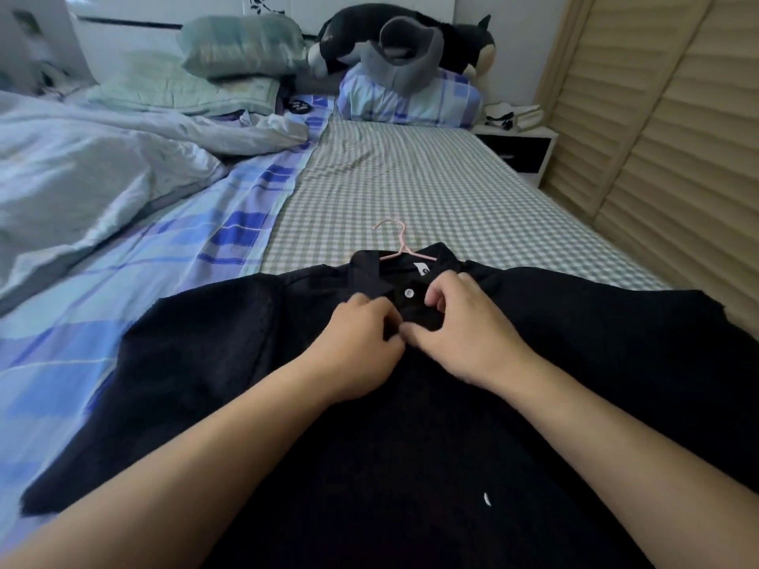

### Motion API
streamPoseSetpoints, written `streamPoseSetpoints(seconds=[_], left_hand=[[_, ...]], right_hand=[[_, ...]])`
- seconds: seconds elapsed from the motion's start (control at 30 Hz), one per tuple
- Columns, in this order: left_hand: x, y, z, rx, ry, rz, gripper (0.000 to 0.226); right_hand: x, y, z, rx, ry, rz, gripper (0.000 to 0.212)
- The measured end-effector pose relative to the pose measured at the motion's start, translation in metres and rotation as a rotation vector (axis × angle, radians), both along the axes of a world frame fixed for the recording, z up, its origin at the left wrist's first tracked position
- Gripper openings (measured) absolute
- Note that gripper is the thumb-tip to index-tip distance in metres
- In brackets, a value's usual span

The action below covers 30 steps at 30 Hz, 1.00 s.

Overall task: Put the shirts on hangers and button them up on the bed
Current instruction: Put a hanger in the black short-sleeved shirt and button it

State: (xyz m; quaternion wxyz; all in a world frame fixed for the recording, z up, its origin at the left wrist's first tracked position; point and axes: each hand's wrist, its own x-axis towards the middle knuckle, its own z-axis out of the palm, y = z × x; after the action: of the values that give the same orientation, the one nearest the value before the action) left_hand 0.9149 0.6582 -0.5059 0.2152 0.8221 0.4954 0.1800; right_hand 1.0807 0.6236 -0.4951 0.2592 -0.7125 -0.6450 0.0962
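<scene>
My hands meet at the placket of a black shirt [410, 425] that lies spread face up on the bed [410, 186]. My left hand [361, 342] has its fingers curled in, pinching the dark fabric at the left edge of the placket, with the knuckles raised and the fingertips tucked under toward the centre. My right hand [460, 326] is curled the same way, its thumb and forefinger nipping the opposite edge of the cloth; the tips of the two hands almost touch. Just beyond my right fingers sits a white button [409, 293], fastened near the collar [369, 264]. Past both hands, a pink hanger [396, 240] shows its hook sticking out of the neck opening, resting on the checked sheet. A white neck label [425, 269] is visible inside the collar, just above my right hand. The sleeves fan out to either side of my forearms. Well beyond my left hand lies a rumpled pale duvet [82, 178], and far ahead are pillows [242, 47] and a dark plush toy [402, 39] at the headboard.
</scene>
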Motion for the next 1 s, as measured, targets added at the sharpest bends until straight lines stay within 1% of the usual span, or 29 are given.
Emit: streamPoseSetpoints(seconds=[0.03,0.07,0.1,0.13,0.17,0.2,0.23,0.3,0.33,0.37,0.4,0.43,0.47,0.53,0.6,0.67,0.7,0.73,0.77,0.8,0.87,0.9,0.93,1.0], left_hand=[[-0.006,-0.018,-0.004,-0.039,0.134,-0.047,0.045],[-0.011,-0.034,-0.010,-0.039,0.271,-0.083,0.057],[-0.015,-0.046,-0.015,-0.035,0.351,-0.101,0.064],[-0.017,-0.053,-0.016,-0.053,0.395,-0.105,0.066],[-0.019,-0.055,-0.014,-0.084,0.406,-0.109,0.066],[-0.021,-0.053,-0.010,-0.120,0.413,-0.123,0.064],[-0.023,-0.052,-0.006,-0.152,0.431,-0.146,0.061],[-0.023,-0.048,0.002,-0.194,0.478,-0.191,0.057],[-0.020,-0.046,0.008,-0.190,0.505,-0.197,0.054],[-0.014,-0.043,0.013,-0.164,0.524,-0.192,0.050],[-0.005,-0.040,0.019,-0.118,0.510,-0.171,0.043],[0.008,-0.035,0.023,-0.060,0.444,-0.132,0.035],[0.021,-0.029,0.026,-0.015,0.332,-0.080,0.029],[0.042,-0.017,0.023,-0.039,0.118,0.012,0.019],[0.050,-0.007,0.011,-0.099,0.017,0.042,0.006],[0.048,-0.005,-0.002,-0.117,-0.054,0.040,0.008],[0.046,-0.005,-0.007,-0.110,-0.091,0.039,0.017],[0.045,-0.006,-0.009,-0.106,-0.117,0.040,0.026],[0.044,-0.006,-0.011,-0.111,-0.134,0.055,0.031],[0.044,-0.008,-0.012,-0.124,-0.142,0.083,0.030],[0.045,-0.007,-0.015,-0.138,-0.134,0.140,0.015],[0.046,-0.007,-0.015,-0.144,-0.125,0.160,0.007],[0.048,-0.007,-0.015,-0.151,-0.121,0.173,0.003],[0.050,-0.006,-0.013,-0.184,-0.121,0.189,0.010]], right_hand=[[-0.005,-0.012,0.000,-0.063,-0.139,0.017,0.042],[-0.009,-0.021,-0.002,-0.087,-0.251,0.024,0.038],[-0.008,-0.025,-0.004,-0.075,-0.316,0.015,0.031],[-0.005,-0.027,-0.003,-0.043,-0.324,-0.012,0.023],[0.000,-0.027,0.002,-0.021,-0.275,-0.063,0.019],[0.009,-0.024,0.009,-0.024,-0.151,-0.132,0.017],[0.018,-0.021,0.017,-0.055,0.028,-0.192,0.016],[0.032,-0.018,0.025,-0.163,0.406,-0.217,0.017],[0.036,-0.017,0.024,-0.214,0.519,-0.200,0.015],[0.037,-0.017,0.022,-0.249,0.557,-0.179,0.012],[0.036,-0.015,0.019,-0.268,0.554,-0.155,0.010],[0.031,-0.015,0.017,-0.276,0.543,-0.134,0.012],[0.026,-0.014,0.015,-0.280,0.523,-0.118,0.014],[0.021,-0.011,0.012,-0.270,0.455,-0.081,0.014],[0.019,-0.011,0.009,-0.307,0.348,-0.044,0.033],[0.017,-0.012,0.006,-0.358,0.270,-0.029,0.047],[0.014,-0.012,0.004,-0.361,0.249,-0.039,0.049],[0.012,-0.010,0.001,-0.359,0.229,-0.059,0.049],[0.009,-0.009,-0.002,-0.356,0.204,-0.083,0.047],[0.006,-0.007,-0.005,-0.350,0.169,-0.110,0.041],[0.005,-0.003,-0.014,-0.290,0.131,-0.172,0.020],[0.007,-0.002,-0.017,-0.241,0.188,-0.194,0.011],[0.010,-0.002,-0.020,-0.197,0.295,-0.207,0.014],[0.017,-0.004,-0.020,-0.183,0.527,-0.213,0.024]])
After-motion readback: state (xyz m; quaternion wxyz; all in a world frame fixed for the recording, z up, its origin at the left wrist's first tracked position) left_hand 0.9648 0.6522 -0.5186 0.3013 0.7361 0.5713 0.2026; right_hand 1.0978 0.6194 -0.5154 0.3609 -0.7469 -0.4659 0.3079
